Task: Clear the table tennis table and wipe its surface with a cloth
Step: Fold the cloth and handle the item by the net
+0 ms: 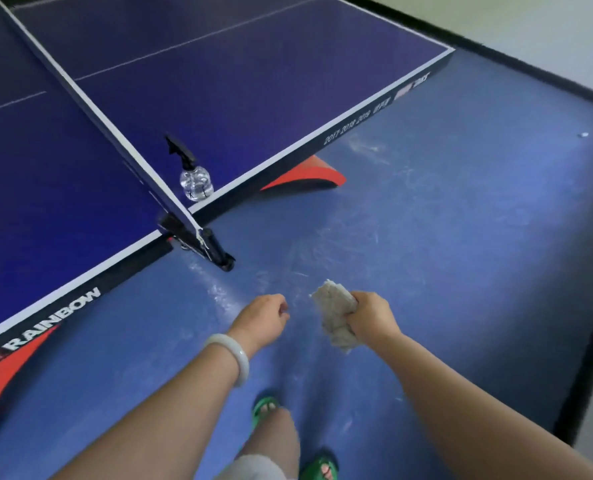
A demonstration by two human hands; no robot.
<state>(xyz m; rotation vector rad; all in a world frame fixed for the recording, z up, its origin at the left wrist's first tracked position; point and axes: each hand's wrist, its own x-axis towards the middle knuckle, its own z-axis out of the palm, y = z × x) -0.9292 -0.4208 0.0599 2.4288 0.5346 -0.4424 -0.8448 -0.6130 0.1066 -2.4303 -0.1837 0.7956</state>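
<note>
Two hands are in view, both held over the blue floor (461, 271), off the near side edge of the tabletop (219, 98). The right hand (371, 317) grips a folded, pale grey cloth (335, 317), its fingers (359, 306) curled tightly round the cloth's middle. The cloth is clear of the tabletop, near the black net clamp (198, 242) but apart from it. The left hand (262, 315) holds nothing; its fingers (281, 308) hang loosely curled, and a pale bangle (242, 363) sits on that wrist. A clear spray bottle (196, 183) with a black trigger head stands upright on the tabletop at the near side edge, just beside the net (80, 88) on its right-hand side; whether bottle and net touch cannot be told. The net runs from the clamp at the near edge across to the far edge. A red table leg (309, 174) shows under the near edge. White scuff marks cover the floor beside that edge. A small white round object (583, 134) lies on the floor, well apart from the tabletop's right corner. Green sandals (258, 410) are on the person's feet.
</note>
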